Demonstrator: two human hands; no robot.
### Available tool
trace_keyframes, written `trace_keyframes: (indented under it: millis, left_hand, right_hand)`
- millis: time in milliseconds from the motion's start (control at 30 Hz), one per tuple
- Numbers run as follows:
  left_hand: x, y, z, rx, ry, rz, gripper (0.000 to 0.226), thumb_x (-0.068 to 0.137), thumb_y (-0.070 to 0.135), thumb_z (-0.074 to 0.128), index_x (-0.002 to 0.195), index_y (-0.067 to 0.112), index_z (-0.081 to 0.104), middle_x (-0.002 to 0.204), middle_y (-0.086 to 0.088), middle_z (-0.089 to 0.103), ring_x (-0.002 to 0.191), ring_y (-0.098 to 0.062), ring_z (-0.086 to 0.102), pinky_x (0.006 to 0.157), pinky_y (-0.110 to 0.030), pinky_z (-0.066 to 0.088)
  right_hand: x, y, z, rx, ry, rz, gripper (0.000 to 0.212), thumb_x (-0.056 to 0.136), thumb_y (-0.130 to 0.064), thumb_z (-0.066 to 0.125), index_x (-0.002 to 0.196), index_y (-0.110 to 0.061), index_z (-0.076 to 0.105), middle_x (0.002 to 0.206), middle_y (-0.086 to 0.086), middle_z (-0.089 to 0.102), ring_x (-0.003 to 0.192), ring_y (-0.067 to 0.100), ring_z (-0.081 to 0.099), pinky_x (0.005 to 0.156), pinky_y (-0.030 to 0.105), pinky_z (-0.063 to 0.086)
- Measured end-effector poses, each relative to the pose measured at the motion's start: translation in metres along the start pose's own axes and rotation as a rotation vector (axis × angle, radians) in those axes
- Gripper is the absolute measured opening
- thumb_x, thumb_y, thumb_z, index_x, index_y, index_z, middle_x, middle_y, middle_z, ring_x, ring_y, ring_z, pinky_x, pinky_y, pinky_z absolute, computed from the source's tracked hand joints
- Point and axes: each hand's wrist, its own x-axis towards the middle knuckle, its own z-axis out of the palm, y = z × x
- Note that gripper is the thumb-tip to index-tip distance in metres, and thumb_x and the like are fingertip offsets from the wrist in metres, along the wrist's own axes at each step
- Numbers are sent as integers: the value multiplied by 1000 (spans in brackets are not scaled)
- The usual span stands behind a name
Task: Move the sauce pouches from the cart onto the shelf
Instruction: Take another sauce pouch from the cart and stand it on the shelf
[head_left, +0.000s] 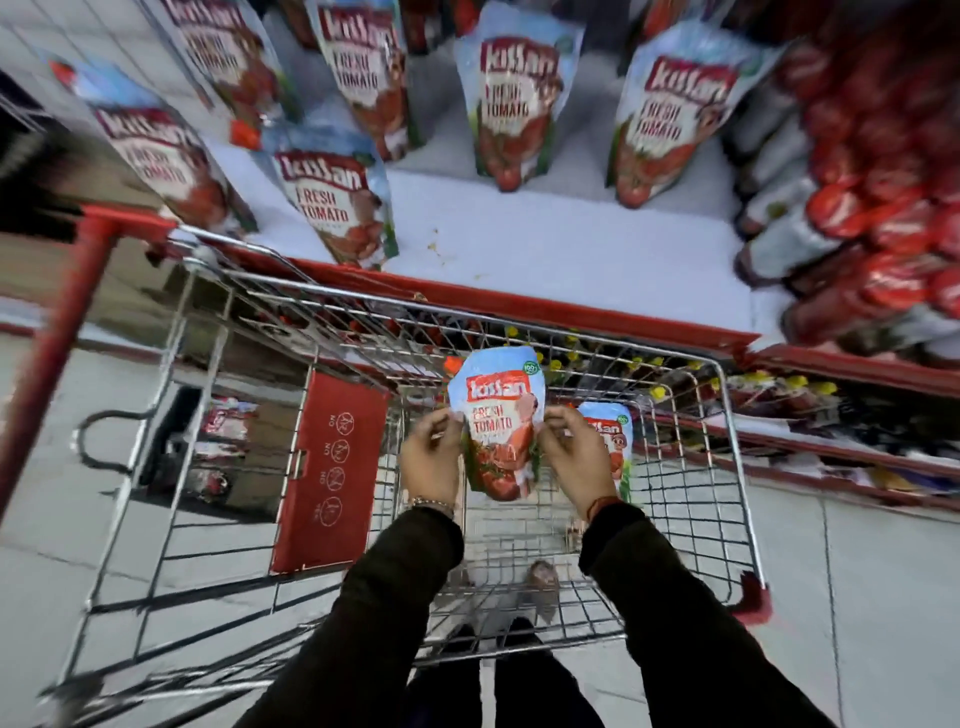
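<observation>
Pouch (497, 423) upright over cart (727, 415), top toward shelf (545, 244), both hands gripping its sides.

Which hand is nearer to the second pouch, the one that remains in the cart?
Right. The right hand overlaps the second pouch in view; the left hand is across the held pouch, farther away.

Upright tomato-sauce pouch (498, 423) above cart (727, 415)

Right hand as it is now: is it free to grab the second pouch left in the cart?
Probably not yet. The right hand and left hand both grip the held pouch; the second pouch sits just behind it, otherwise unobstructed.
</observation>
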Motion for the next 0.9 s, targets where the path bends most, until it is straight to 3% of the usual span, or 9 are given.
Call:
trace_keyframes:
  millis: [100, 200, 300, 400, 533, 600, 767, 833, 900]
  left_hand:
    - [-12, 37, -7, 9, -26, 115, 24, 94, 17, 65, 108, -1, 71, 105, -17, 74, 95, -25, 68, 88, -42, 58]
    - [-19, 71, -11, -7, -42, 236, 20, 94, 21, 66, 107, 7, 72, 101, -10, 75, 90, -20, 68, 81, -33, 56]
    - [-19, 106, -10, -54, -91, 353, 7, 94, 22, 66, 97, 27, 69, 93, 9, 74, 85, -4, 68, 81, -25, 56]
    - [-7, 140, -5, -44, -119, 448, 9, 94, 25, 66, 95, 34, 67, 88, 19, 72, 80, 10, 67, 75, -10, 55]
    - [18, 177, 5, -2, -49, 519, 5, 92, 28, 68, 97, 28, 70, 80, 25, 68, 73, 19, 65, 68, 1, 49]
    - [31, 191, 9, 32, 4, 556, 12, 91, 30, 68, 98, 22, 72, 80, 20, 69, 72, 15, 65, 69, -4, 50]
    - [60, 206, 23, 35, 65, 572, 14, 92, 22, 68, 101, 13, 73, 86, 7, 71, 77, -5, 68, 76, -20, 57]
    - [67, 204, 26, 55, 68, 568, 14, 92, 20, 68, 102, 11, 73, 87, 6, 71, 80, -8, 68, 76, -18, 57]
    - [71, 198, 25, 60, 66, 563, 14, 92, 18, 68, 102, 9, 73, 87, 5, 70, 81, -9, 68, 72, -2, 51]
  right_hand:
    - [-11, -31, -17, 40, 48, -73, 10, 96, -21, 61, 106, -24, 61, 98, -14, 66, 97, 18, 67, 85, 28, 54]
    - [-16, -64, -33, 88, 87, -145, 20, 95, -19, 63, 94, -39, 59, 93, -21, 67, 95, 11, 69, 87, 34, 58]
    - [-17, -97, -49, 105, 182, -234, 26, 93, -20, 65, 87, -45, 61, 91, -25, 69, 91, 7, 70, 79, 27, 59]
    - [-7, -126, -61, 198, 249, -269, 11, 92, -23, 67, 89, -34, 66, 95, -15, 71, 86, 17, 75, 72, 30, 63]
    - [14, -157, -70, 176, 314, -324, 5, 90, -25, 70, 92, -22, 67, 88, -18, 71, 75, 2, 73, 68, 18, 59]
    - [28, -170, -70, 167, 337, -329, 5, 90, -22, 71, 92, -19, 67, 87, -15, 70, 73, 3, 73, 70, 18, 60]
    - [59, -183, -60, 207, 302, -297, 5, 92, -8, 66, 96, -9, 63, 92, 2, 68, 83, 25, 74, 81, 40, 64]
    - [67, -181, -55, 212, 274, -271, 5, 94, -7, 64, 98, -5, 61, 97, 8, 67, 84, 28, 73, 83, 43, 64]
    - [70, -178, -52, 200, 251, -257, 5, 94, -6, 63, 98, -7, 60, 99, 8, 66, 80, 24, 72, 82, 42, 64]
